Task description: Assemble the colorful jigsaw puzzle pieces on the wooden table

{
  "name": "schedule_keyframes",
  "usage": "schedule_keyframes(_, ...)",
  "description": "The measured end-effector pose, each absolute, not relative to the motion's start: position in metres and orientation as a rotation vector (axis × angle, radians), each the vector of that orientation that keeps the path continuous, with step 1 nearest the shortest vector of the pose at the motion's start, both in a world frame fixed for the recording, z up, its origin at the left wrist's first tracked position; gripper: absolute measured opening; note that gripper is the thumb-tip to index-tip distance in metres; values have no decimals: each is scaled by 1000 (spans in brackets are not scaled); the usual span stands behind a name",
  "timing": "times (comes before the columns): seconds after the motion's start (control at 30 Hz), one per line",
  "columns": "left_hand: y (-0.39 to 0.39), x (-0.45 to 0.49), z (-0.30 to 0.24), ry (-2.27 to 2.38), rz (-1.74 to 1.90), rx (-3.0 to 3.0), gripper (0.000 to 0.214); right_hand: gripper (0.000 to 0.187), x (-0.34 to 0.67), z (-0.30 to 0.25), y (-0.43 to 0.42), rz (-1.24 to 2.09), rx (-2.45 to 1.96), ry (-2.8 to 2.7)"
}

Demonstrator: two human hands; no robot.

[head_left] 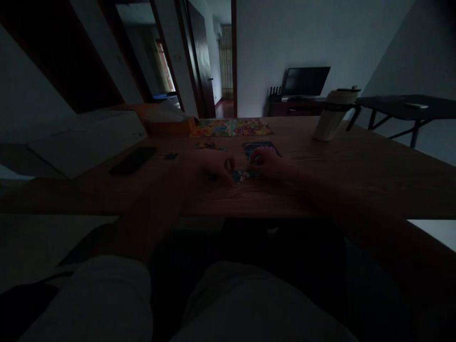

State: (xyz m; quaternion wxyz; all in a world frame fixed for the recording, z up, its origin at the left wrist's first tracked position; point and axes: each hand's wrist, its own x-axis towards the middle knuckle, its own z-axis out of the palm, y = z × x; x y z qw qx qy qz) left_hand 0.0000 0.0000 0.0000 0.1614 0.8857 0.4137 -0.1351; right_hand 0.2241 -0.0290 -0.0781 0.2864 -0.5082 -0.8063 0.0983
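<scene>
In the dim head view, a few small, colourful joined pieces, which look like jigsaw puzzle pieces (241,176), lie low over the wooden table between my hands. My left hand (215,167) has its fingers curled in at their left end. At the right end, my right hand (270,164) is closed with thumb and fingers bent together on the pieces. Darkness hides the exact fingertip contact. Just beyond my right hand lies a dark patterned puzzle sheet (259,144), partly covered by it. More loose colourful pieces (210,146) are spread past my left hand.
Bright picture sheets (231,128) lie at the table's far edge. On the left are a black phone (133,159), a small dark piece (171,156), a white box (96,140) and an orange tissue box (167,127). A pale jug (332,116) stands at right.
</scene>
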Motion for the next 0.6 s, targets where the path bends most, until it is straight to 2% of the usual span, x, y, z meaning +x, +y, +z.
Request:
schedule_keyframes(0.2, -2, 1, -20, 1168, -250, 2597, 79, 23, 217, -76, -39, 76, -1330, -2342)
schedule_keyframes(0.43, 0, 0, -18, 1150, -273, 2539, 71, 35, 224, -71, -45, 220, -1065, -2539)
schedule_keyframes(0.6, 11, -6, -21, 1091, -276, 2518, 75, 39, 231, -72, -41, 222, -1012, -2586)
